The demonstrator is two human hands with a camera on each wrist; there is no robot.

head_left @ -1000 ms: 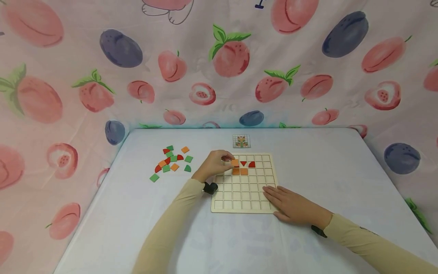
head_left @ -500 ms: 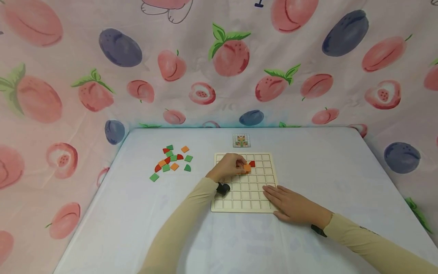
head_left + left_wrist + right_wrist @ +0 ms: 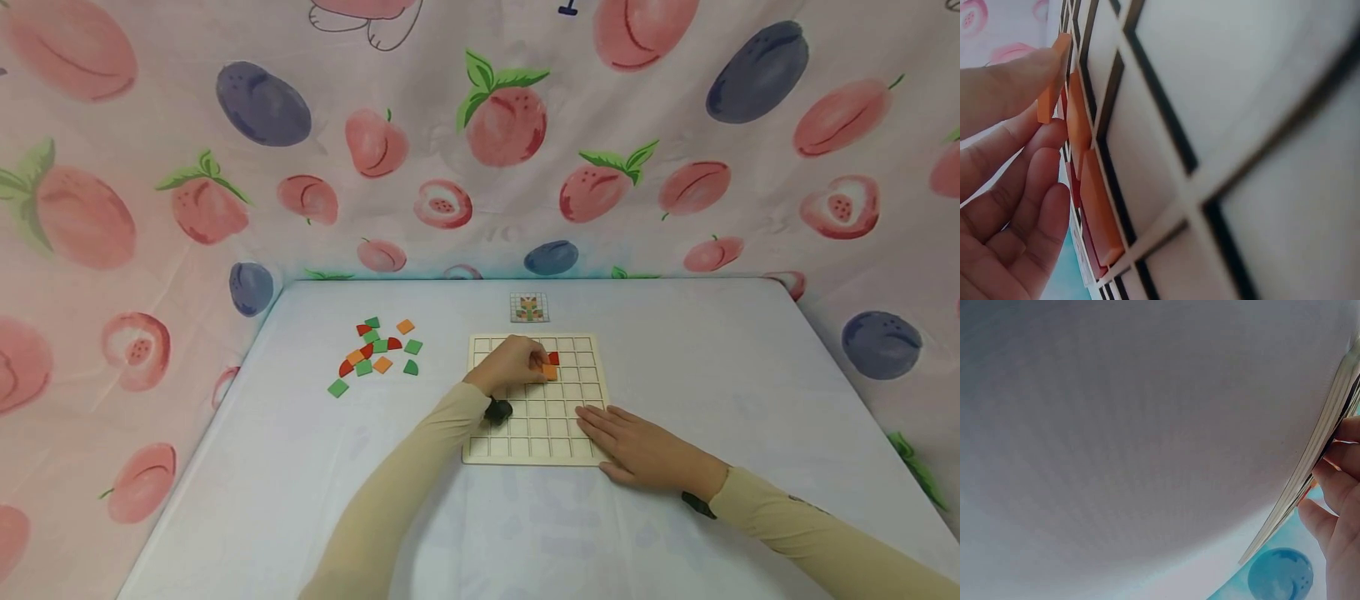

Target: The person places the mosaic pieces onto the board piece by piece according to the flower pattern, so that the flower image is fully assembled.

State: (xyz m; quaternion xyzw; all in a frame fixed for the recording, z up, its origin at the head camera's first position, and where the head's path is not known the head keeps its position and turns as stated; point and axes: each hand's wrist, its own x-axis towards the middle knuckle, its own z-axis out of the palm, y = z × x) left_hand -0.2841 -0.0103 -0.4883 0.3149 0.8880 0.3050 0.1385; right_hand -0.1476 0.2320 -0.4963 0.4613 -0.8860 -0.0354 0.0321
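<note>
My left hand (image 3: 515, 363) pinches an orange square tile (image 3: 550, 372) between thumb and fingers, over the upper part of the wooden grid board (image 3: 540, 429). In the left wrist view the held tile (image 3: 1052, 87) stands tilted at the grid, beside two orange tiles lying in cells, the nearer orange tile (image 3: 1099, 209) being larger in view. A red quarter-round tile (image 3: 553, 358) lies just beyond the held one; my left hand hides other tiles on the board. With fingers extended, my right hand (image 3: 637, 446) rests on the board's right edge.
Left of the board lies a loose scatter of green squares (image 3: 338, 388), orange squares (image 3: 406, 327) and red quarter-rounds (image 3: 347, 369). A small pattern card (image 3: 529, 307) lies beyond the board's far edge. A fruit-print cloth (image 3: 442, 204) hangs behind the white table (image 3: 720, 358).
My left hand has carried the orange tile rightward, from the cells left of the red triangle to just below the red quarter-round. The right hand has stayed in place.
</note>
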